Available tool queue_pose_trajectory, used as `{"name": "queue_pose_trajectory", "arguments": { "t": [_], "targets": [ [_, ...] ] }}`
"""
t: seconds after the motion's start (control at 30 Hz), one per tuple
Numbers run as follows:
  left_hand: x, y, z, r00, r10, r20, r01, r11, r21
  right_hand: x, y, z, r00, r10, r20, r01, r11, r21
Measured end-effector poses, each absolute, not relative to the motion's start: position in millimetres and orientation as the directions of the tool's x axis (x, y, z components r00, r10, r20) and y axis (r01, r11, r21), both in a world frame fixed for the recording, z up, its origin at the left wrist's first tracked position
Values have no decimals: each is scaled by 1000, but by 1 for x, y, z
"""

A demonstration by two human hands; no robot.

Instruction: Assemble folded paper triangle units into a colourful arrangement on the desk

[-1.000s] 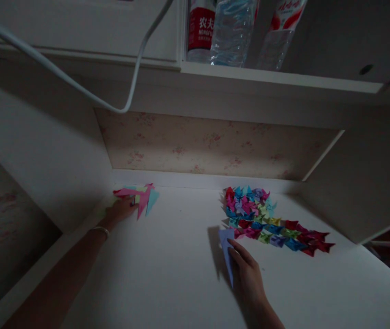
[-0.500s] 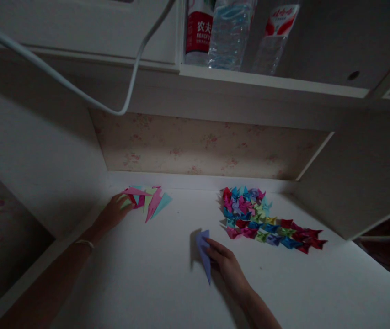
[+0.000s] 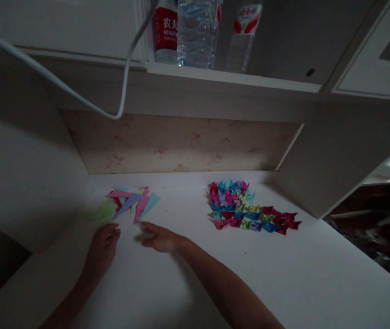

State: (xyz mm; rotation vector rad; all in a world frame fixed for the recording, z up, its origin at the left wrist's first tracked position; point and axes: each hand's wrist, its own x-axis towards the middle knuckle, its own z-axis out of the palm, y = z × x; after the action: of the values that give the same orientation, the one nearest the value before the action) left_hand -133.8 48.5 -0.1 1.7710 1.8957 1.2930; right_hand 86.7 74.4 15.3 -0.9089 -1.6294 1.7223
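Note:
My left hand [image 3: 103, 244] is closed on a yellow-green folded paper [image 3: 101, 212], which is smeared by motion and sticks out beyond the fingers to the left. To its right, my right hand [image 3: 160, 237] hovers just above the white desk with its fingers apart and nothing in them. Its fingertips are close to the lower tip of a pink folded paper [image 3: 142, 205]. A purple folded paper [image 3: 128, 204] lies on top of the loose pile of pointed pieces, beside a turquoise folded paper [image 3: 149, 205].
Several rows of small folded paper figures [image 3: 239, 208] in many colours stand on the right of the white desk [image 3: 195, 274]. Overhead, a shelf [image 3: 236, 78] holds water bottles [image 3: 196, 34]. A white cable [image 3: 61, 89] hangs at the upper left.
My right hand has moved left and let go of the purple paper, now on the pile. My left hand has drawn back towards me with the yellow-green paper. The view has shifted right.

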Motion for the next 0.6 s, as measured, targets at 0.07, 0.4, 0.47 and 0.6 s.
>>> {"name": "queue_pose_trajectory", "arguments": {
  "t": [0.07,0.4,0.47,0.6],
  "targets": [
    [-115,46,-4,-157,918,364,663,-176,727,108,54,0,-563,819,-114,-5,-141,-990],
    [13,22,-1,157,937,312,441,-349,827,254,-30,12,-169,977,-134,-11,-137,-990],
    [32,17,0,182,939,291,401,-342,850,287,-38,18,-54,991,-120,16,-119,-993],
    [62,10,2,246,925,290,367,-366,855,356,-48,24,200,978,-58,50,-69,-996]
  ]
}}
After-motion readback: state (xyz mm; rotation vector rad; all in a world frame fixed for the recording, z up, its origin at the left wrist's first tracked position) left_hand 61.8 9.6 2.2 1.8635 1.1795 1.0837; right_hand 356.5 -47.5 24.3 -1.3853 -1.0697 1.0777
